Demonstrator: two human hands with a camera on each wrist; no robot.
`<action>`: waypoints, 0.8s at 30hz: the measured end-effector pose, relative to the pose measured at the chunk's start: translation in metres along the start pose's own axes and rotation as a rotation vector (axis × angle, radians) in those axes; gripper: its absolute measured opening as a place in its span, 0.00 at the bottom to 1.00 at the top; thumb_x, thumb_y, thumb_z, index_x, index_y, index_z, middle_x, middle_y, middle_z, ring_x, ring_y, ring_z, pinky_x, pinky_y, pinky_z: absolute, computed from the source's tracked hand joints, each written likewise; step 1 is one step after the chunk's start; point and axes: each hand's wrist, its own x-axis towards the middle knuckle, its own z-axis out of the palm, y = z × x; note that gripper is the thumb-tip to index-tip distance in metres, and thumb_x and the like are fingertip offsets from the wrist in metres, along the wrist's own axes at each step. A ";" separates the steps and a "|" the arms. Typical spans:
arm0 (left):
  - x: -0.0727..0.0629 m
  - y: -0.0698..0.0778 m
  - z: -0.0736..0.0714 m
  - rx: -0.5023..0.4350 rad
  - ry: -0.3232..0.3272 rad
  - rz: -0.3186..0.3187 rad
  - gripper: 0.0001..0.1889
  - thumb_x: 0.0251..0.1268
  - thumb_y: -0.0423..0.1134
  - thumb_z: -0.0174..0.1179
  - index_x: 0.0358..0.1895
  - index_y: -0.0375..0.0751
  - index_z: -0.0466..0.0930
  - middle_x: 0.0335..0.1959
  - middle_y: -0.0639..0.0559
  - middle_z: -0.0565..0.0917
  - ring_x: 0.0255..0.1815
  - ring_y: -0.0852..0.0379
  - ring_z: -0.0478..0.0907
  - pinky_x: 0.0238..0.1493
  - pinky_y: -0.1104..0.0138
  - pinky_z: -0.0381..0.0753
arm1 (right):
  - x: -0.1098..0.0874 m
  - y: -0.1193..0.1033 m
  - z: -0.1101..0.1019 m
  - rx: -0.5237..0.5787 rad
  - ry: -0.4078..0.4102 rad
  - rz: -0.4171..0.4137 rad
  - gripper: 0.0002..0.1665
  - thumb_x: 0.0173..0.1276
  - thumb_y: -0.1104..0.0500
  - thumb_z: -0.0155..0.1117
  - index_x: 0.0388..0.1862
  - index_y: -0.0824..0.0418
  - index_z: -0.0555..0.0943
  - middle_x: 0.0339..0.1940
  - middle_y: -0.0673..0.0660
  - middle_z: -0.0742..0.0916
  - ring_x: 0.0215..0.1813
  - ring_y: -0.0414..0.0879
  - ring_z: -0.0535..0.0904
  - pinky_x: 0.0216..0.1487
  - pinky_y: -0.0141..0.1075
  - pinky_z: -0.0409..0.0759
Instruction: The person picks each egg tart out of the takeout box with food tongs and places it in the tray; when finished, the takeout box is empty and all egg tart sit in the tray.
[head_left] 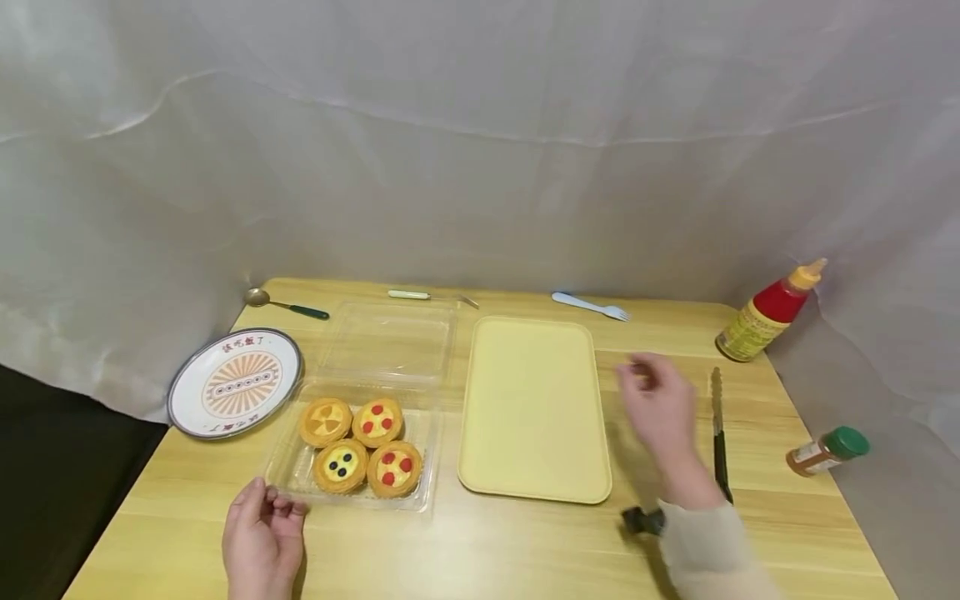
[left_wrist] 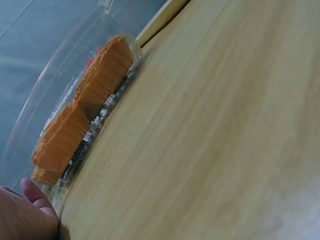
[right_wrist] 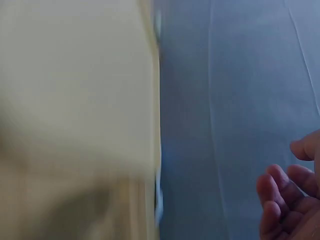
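Observation:
Near the front left corner of a clear plastic clamshell box [head_left: 431, 492], my left hand [head_left: 262, 533] rests with fingers loosely bent, nothing seen in it. Its thumb is close to the box edge; whether they touch I cannot tell. Several egg tarts [head_left: 341, 467] with fruit toppings sit in the box, whose lid [head_left: 390, 342] lies open behind them; they appear side-on in the left wrist view. My right hand [head_left: 662, 408], slightly blurred, is over the table just right of a pale yellow tray [head_left: 534, 408]. Its fingers are loosely curled and hold nothing.
A plate [head_left: 236, 383] and a spoon [head_left: 288, 308] lie left. A white-handled utensil [head_left: 408, 294] and a blue fork [head_left: 591, 307] lie along the back edge. At right are a knife [head_left: 718, 433], a red sauce bottle [head_left: 768, 312] and a green-capped jar [head_left: 827, 451].

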 end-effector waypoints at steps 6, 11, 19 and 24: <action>0.000 -0.002 -0.007 -0.027 -0.024 0.001 0.08 0.84 0.33 0.53 0.39 0.36 0.73 0.29 0.48 0.74 0.27 0.54 0.72 0.29 0.62 0.78 | -0.039 0.062 -0.075 -0.270 0.018 0.252 0.31 0.74 0.50 0.71 0.65 0.72 0.79 0.58 0.72 0.84 0.53 0.60 0.82 0.50 0.43 0.81; 0.003 -0.004 -0.008 -0.037 -0.046 0.022 0.06 0.84 0.33 0.53 0.41 0.37 0.73 0.30 0.48 0.75 0.28 0.54 0.73 0.30 0.62 0.79 | -0.048 0.093 -0.091 -0.353 -0.349 0.426 0.61 0.74 0.33 0.66 0.78 0.82 0.57 0.69 0.85 0.71 0.67 0.80 0.71 0.62 0.70 0.74; 0.009 -0.005 -0.015 -0.038 -0.040 0.007 0.04 0.82 0.34 0.55 0.45 0.38 0.73 0.31 0.47 0.76 0.28 0.53 0.74 0.31 0.61 0.81 | -0.049 0.106 -0.089 -0.389 -0.461 0.435 0.62 0.68 0.31 0.72 0.69 0.85 0.64 0.54 0.82 0.82 0.53 0.77 0.80 0.51 0.65 0.80; 0.010 -0.006 -0.019 -0.073 -0.087 0.005 0.04 0.83 0.33 0.54 0.44 0.36 0.75 0.31 0.46 0.76 0.29 0.53 0.74 0.32 0.60 0.82 | -0.048 0.108 -0.091 -0.425 -0.466 0.448 0.51 0.70 0.29 0.68 0.54 0.79 0.75 0.41 0.72 0.86 0.41 0.64 0.84 0.44 0.59 0.82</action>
